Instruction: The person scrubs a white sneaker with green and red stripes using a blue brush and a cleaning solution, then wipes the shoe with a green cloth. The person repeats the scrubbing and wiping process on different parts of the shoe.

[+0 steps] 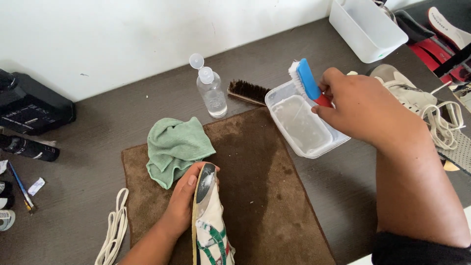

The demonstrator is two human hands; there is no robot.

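My left hand (182, 201) grips a white shoe with green stripes (210, 223), held on its side above a brown mat (255, 196), sole edge up with foam on its toe. My right hand (365, 105) holds a blue brush with white bristles and a red handle end (306, 78) over the rim of a clear plastic tub of cloudy water (304, 125). The bristles point up and to the left.
A green cloth (174, 147) lies on the mat's far left corner. A clear bottle with an open flip cap (210, 88) and a dark wooden brush (248, 92) stand behind. White laces (115, 228) lie left; a white bin (365, 27), a shoe and insoles lie right.
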